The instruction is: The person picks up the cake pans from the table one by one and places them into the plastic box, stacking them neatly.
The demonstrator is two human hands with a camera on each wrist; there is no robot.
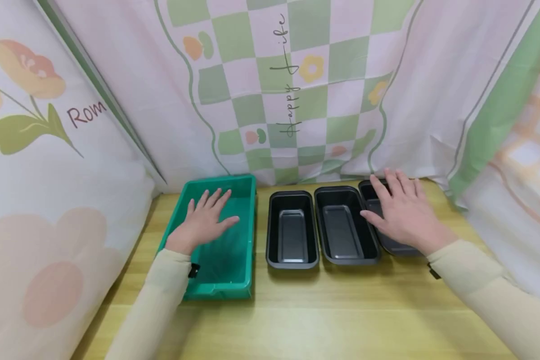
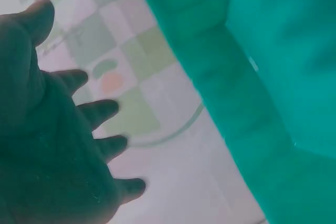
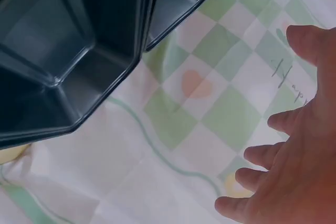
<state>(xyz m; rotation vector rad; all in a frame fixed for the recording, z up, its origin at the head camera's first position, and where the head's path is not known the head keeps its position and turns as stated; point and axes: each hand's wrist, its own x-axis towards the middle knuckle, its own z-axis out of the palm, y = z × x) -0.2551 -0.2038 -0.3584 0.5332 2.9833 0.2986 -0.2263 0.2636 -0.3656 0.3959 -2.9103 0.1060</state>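
My left hand [image 1: 200, 225] hovers over the green plastic tray [image 1: 216, 289], fingers spread and holding nothing. In the left wrist view the same hand [image 2: 58, 145] appears dark beside the tray's wall [image 2: 210, 87]. On the other side, my right hand [image 1: 407, 215] is held with spread fingers above the rightmost black loaf pan [image 1: 373, 202], covering much of it. The right wrist view shows this hand [image 3: 289, 156] apart from the pan [image 3: 68, 98], with nothing in its grasp.
Two more black loaf pans, a left one [image 1: 292, 235] and a middle one [image 1: 342, 232], stand between the hands. All rest on a wooden table [image 1: 297, 320]. A checkered curtain [image 1: 270, 90] hangs behind, and a flowered cloth [image 1: 49, 200] hangs at the left.
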